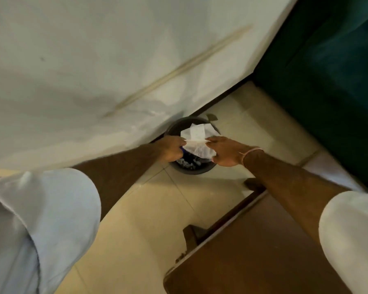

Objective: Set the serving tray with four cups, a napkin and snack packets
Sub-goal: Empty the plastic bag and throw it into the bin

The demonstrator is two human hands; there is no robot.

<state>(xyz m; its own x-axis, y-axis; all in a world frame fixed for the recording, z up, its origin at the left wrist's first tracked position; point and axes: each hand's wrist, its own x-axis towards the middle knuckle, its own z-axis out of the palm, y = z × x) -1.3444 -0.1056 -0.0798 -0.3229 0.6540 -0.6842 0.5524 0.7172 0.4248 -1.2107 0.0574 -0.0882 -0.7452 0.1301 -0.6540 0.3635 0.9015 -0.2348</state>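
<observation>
- Held white napkin (197, 141) pinched between left grip (172, 148) and right grip (224, 152), directly over dark waste bin (191, 166).
- Could slip into rubbish below if either pinch loosened.

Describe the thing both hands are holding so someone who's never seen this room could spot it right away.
Start at the white wall and follow it down to the floor, where a dark round bin stands against it. Directly above the bin's mouth, the left hand and right hand stretch a thin, crumpled white wrapper between them. It is the only pale, translucent sheet there, bright against the dark bin.
</observation>
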